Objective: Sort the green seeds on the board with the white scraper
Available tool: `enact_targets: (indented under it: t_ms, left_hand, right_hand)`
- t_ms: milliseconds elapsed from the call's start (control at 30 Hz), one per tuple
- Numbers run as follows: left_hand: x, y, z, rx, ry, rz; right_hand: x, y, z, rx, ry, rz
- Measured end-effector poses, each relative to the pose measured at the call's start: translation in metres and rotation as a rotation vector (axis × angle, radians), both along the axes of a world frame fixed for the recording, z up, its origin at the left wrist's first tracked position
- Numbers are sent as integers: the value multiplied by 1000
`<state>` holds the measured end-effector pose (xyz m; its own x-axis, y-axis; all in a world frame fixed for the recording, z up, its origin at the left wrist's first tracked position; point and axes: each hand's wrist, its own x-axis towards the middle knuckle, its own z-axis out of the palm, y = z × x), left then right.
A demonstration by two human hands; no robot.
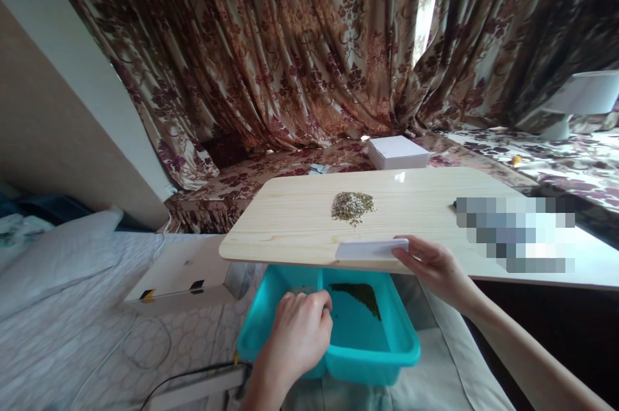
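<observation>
My right hand [430,264] pinches the right end of a flat white rectangular piece [365,250] with a raised edge, thumb and fingers closed on it. That piece lies along the near edge of the wooden tabletop [280,217]. Behind it sits a loose pile of small green and whitish beans or grains [352,206]. Below the table edge is a turquoise two-compartment bin [370,359], with a layer of dark green grains [360,298] in its right compartment. My left hand [302,330] is closed over the bin beside its divider; whatever its fingers grip is hidden.
A blurred-out object [512,233] lies on the table's right side. Beyond the table are a white box [399,151] and a lamp [587,95]. At left a pale flat case [186,269] rests on the bed, with cables [167,346] nearby.
</observation>
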<state>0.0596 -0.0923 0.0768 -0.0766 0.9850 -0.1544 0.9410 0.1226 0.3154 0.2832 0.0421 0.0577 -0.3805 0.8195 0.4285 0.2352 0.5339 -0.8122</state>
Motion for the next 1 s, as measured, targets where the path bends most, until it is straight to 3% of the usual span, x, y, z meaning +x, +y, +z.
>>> enact_targets:
  t_ms: [133,333,600,1000]
  left_hand:
    - [1,0,1,-7,-1,-7]
    - [17,1,3,-4,-5,-42]
    - [36,4,-1,4,-28,-118]
    - [42,2,2,4,-13,-149]
  right_hand:
    - [17,-6,3,-30,-8,12]
    - [33,8,11,32,114,-207]
    - [20,38,4,71,137,-286]
    - [-1,56,-4,196,-3,-346]
